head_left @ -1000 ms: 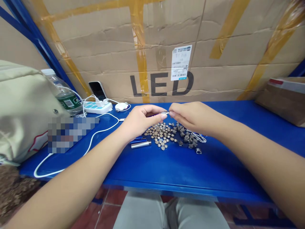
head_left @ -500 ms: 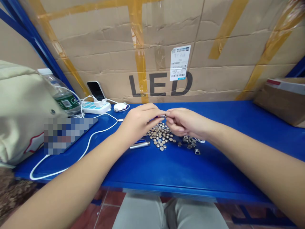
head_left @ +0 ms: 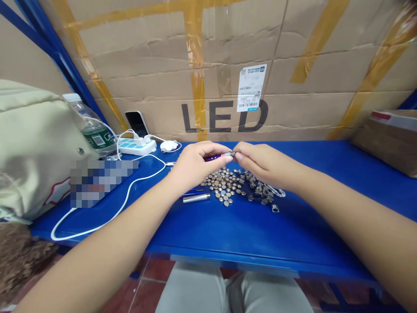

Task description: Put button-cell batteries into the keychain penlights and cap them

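My left hand [head_left: 195,163] is closed around a slim purple pen-like tube [head_left: 213,158] with a silver end, which points right. At that silver end, the thumb and fingers of my right hand [head_left: 256,158] are pinched together; whether a separate small part sits between them is hidden. Below both hands lies a spread of small round metal pieces [head_left: 224,184] on the blue table [head_left: 208,230]. A heap of small metal clips [head_left: 262,191] is under my right hand. Near my left wrist lie a silver tube [head_left: 196,198] and a blue tube [head_left: 193,191], partly covered.
To the left are a beige bag [head_left: 32,143], a plastic bottle [head_left: 97,134], a power strip [head_left: 137,147] with white cables, a phone [head_left: 137,124] and a pixelated flat object [head_left: 100,182]. A large cardboard box [head_left: 146,65] stands behind; a smaller carton [head_left: 391,139] is at right.
The view has shifted slightly left, so things appear further right. My right hand has turned, its fingers now straighter at the tube's tip, and more of the purple tube shows.
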The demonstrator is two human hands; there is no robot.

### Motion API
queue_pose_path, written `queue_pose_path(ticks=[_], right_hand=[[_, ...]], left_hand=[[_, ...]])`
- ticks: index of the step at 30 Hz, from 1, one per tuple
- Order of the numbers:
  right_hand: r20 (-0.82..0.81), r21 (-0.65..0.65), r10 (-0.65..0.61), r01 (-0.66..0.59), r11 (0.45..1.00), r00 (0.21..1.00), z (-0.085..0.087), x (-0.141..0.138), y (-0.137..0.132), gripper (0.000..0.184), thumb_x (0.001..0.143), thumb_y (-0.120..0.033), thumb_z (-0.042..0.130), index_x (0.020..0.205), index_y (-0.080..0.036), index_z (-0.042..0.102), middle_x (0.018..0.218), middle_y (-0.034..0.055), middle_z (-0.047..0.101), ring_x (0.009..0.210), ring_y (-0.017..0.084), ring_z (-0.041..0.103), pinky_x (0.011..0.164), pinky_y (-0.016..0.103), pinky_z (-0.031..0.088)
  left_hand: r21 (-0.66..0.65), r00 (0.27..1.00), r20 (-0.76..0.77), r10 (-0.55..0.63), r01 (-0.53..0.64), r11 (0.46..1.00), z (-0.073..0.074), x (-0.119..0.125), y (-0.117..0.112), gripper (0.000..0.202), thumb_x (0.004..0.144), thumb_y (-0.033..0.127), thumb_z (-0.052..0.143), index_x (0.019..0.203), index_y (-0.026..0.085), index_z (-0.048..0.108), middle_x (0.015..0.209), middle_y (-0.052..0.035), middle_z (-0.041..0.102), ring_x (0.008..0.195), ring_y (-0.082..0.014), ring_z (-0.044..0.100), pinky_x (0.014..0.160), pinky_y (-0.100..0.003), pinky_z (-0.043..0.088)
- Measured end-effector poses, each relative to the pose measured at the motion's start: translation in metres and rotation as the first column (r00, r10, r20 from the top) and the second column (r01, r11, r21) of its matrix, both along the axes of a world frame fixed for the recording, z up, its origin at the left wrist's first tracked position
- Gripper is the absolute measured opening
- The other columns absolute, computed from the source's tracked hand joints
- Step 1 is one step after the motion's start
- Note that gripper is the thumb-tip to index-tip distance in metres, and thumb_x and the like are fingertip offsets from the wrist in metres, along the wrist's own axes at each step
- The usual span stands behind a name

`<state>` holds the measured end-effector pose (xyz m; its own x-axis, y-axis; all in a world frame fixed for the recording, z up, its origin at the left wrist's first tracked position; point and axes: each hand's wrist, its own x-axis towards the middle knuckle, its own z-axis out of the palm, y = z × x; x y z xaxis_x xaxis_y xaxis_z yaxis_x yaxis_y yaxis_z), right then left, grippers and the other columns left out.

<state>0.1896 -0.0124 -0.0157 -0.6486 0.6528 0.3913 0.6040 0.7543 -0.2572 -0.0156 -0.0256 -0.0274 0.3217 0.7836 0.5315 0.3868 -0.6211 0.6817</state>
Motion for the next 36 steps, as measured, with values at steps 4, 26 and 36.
queue_pose_path(ticks=[4,26,36], right_hand=[[0.057,0.050,-0.033,0.030,0.998,0.998,-0.002,-0.002,-0.001,0.028,0.096,-0.041,0.029,0.079,-0.023,0.041,0.066,0.0013,0.050,0.058,0.016,0.043,0.057,0.030,0.028],[-0.266,-0.683,-0.090,-0.122,0.720,0.960,0.005,-0.005,-0.004,0.034,0.100,-0.034,0.033,0.072,-0.020,0.048,0.049,-0.0044,0.044,0.045,0.009,0.037,0.045,0.022,0.034],[-0.346,-0.705,-0.143,-0.156,0.692,0.927,0.000,-0.011,-0.003,0.027,0.096,-0.024,0.038,0.069,-0.022,0.041,0.048,-0.0062,0.042,0.041,0.008,0.037,0.043,0.023,0.032]], left_hand=[[0.062,1.000,-0.026,0.003,-0.002,0.998,-0.001,0.000,0.000,0.019,0.082,0.028,0.070,0.097,0.017,0.076,0.096,-0.0050,0.076,0.087,-0.0162,0.070,0.079,-0.028,0.054],[0.335,0.983,-0.169,0.066,-0.005,0.942,-0.002,0.001,0.001,0.012,0.082,0.018,0.070,0.093,0.018,0.076,0.085,-0.0019,0.075,0.076,-0.0120,0.066,0.072,-0.023,0.051],[0.365,0.977,-0.197,0.086,-0.008,0.931,-0.005,0.000,0.004,0.012,0.081,0.017,0.072,0.092,0.018,0.075,0.086,-0.0019,0.076,0.080,-0.0127,0.068,0.077,-0.025,0.053]])
